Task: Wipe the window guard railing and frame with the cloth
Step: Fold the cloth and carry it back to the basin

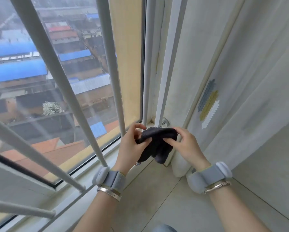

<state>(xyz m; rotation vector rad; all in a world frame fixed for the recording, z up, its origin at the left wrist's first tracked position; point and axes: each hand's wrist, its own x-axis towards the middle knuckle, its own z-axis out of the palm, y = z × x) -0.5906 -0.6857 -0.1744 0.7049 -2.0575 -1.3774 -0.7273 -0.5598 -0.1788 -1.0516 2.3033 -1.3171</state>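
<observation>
Now both hands (pixel 132 144) (pixel 187 146) pinch cloth (pixel 157 141), wrists raised.

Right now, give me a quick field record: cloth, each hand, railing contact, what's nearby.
cloth: dark cloth, bunched, held above the sill
left hand: left hand pinches the cloth's left side
right hand: right hand pinches its right side
railing contact: none; white railing bars stand to the left, untouched
nearby: curtain on the right

Both forearms are showing bare, each wrist wearing a grey fabric band (pixel 114 180) with a pale rounded plastic module. A silver bangle (pixel 109 192) is sitting behind the left band, and a slimmer silver bracelet (pixel 218 186) is circling the right wrist.
</observation>
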